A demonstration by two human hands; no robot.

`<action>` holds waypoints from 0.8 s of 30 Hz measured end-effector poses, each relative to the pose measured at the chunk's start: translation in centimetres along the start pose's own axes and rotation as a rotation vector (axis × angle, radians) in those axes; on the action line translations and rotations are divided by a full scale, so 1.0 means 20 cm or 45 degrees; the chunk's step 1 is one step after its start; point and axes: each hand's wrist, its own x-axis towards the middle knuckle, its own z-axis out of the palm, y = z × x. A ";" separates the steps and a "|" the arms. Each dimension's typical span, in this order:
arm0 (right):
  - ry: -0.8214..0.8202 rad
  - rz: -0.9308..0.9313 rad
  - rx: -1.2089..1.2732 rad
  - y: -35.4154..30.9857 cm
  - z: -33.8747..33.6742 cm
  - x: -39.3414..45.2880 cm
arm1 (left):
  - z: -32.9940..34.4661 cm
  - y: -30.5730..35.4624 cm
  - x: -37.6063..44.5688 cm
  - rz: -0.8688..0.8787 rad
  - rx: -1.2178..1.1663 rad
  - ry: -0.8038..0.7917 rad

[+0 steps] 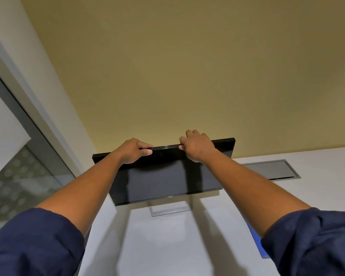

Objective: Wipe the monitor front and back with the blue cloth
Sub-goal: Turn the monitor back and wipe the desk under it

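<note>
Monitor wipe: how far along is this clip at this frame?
Done: nothing visibly; no wiping shows. In hand: left hand and right hand both grip the monitor by its top edge, apparently to turn or tilt it. The blue cloth lies on the white table, partly hidden under the right forearm, held by neither. Left: pick it up, wipe front and back.

One monitor (pixel 163 176), two hands, one cloth (pixel 255 238)

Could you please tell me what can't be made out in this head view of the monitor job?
- Blue cloth: mostly hidden under the right forearm; only a strip shows.
- Monitor back: faces away from the camera.
- Fingertips of left hand and right hand: curled behind the top edge.
- Logo on the bottom bezel: too small to read.
</note>
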 end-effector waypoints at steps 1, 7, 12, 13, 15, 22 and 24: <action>0.005 0.012 0.005 -0.01 0.00 0.01 | 0.00 -0.01 0.01 -0.001 -0.011 0.007; -0.010 0.069 0.089 0.00 0.00 0.03 | -0.01 -0.04 0.05 -0.011 -0.100 -0.038; -0.006 0.099 0.130 -0.01 0.01 0.03 | -0.02 -0.04 0.08 -0.036 -0.104 -0.092; 0.002 0.102 0.133 -0.01 0.01 0.03 | -0.02 -0.04 0.08 -0.036 -0.108 -0.096; 0.005 0.108 0.135 -0.01 0.01 0.03 | -0.03 -0.05 0.08 -0.039 -0.112 -0.098; -0.030 0.117 0.142 -0.01 0.00 0.05 | -0.02 -0.06 0.09 -0.028 -0.125 -0.084; -0.014 0.124 0.142 -0.01 0.01 0.04 | -0.02 -0.06 0.09 -0.030 -0.131 -0.079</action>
